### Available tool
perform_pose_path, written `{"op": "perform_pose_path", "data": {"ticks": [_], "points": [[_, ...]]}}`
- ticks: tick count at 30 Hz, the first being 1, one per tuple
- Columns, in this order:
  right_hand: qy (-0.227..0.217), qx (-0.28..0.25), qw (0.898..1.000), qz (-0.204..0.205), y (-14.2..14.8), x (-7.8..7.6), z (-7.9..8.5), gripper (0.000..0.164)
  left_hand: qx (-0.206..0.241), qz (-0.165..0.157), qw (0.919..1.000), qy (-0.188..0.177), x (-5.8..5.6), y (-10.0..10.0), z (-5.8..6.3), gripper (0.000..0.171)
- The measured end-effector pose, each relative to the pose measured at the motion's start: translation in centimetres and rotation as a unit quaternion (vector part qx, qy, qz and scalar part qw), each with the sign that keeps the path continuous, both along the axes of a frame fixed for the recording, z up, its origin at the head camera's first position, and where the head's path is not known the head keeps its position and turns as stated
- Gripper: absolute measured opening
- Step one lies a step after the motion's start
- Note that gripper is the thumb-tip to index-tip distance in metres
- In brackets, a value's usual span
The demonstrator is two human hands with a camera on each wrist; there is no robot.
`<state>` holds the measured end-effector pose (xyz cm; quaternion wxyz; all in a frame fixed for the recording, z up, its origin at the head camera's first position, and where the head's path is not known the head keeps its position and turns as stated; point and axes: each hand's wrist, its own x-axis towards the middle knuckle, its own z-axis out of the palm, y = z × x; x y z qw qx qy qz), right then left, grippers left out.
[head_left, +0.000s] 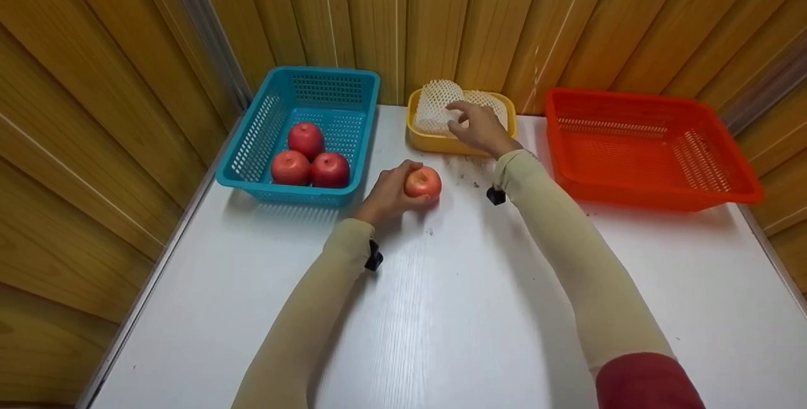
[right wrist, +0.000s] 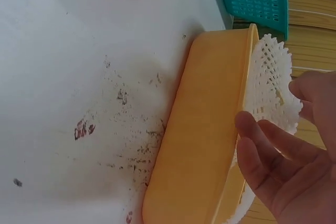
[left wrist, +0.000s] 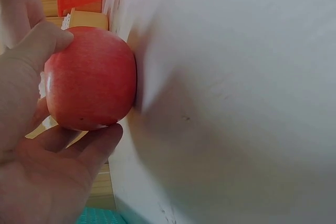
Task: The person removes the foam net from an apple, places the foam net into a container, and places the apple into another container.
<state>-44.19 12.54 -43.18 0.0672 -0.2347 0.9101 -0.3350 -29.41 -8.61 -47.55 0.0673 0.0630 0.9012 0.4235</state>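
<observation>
My left hand (head_left: 392, 193) grips a red apple (head_left: 423, 183) low over the white table, thumb on one side and fingers on the other. In the left wrist view the apple (left wrist: 92, 77) shows smooth red skin. My right hand (head_left: 480, 126) is over a small yellow basket (head_left: 451, 144), its thumb and fingers spread apart. White foam fruit nets (head_left: 437, 103) fill that basket. In the right wrist view the fingertips (right wrist: 247, 124) are at the basket's rim, and the thumb overlaps a white foam net (right wrist: 270, 77).
At the left, a blue basket (head_left: 362, 138) holds three red apples (head_left: 306, 139). An orange-red basket (head_left: 643, 188) stands at the right. Wood-panelled walls (head_left: 435, 18) close off the back and sides of the white table (head_left: 454, 321). Dark specks (right wrist: 123, 96) mark the tabletop beside the yellow basket.
</observation>
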Motion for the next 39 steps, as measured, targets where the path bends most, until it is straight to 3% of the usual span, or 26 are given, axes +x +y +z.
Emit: {"op": "perform_pose_path", "data": {"ticks": [5, 10, 18, 25, 31, 39], "points": [[0.074, 0.057, 0.995, -0.03, -0.5, 0.3, 0.3, 0.043, -0.018, -0.013, 0.9993, 0.031, 0.1, -0.2, -0.3, 0.071], [0.131, 0.099, 0.986, -0.043, -1.3, 0.5, 0.1, 0.048, -0.012, -0.012, 0.9994, 0.028, 0.1, -0.3, -0.4, 0.071], [0.079, 0.179, 0.981, -0.008, -2.0, 1.0, -0.7, 0.074, -0.016, -0.009, 0.9994, 0.029, 0.1, -0.1, -0.3, 0.07], [0.034, 0.225, 0.974, 0.024, -1.7, 1.1, -1.2, 0.079, -0.014, 0.001, 0.9998, 0.015, 0.2, -0.1, -0.4, 0.07], [-0.009, 0.249, 0.968, 0.04, -1.5, 0.7, -1.6, 0.081, -0.004, 0.0, 0.9997, 0.024, 0.2, 0.0, -0.5, 0.07], [-0.041, 0.254, 0.965, 0.042, -1.2, 0.3, -1.7, 0.087, 0.007, -0.005, 0.9997, 0.025, 0.1, 0.0, -0.3, 0.069]]}}
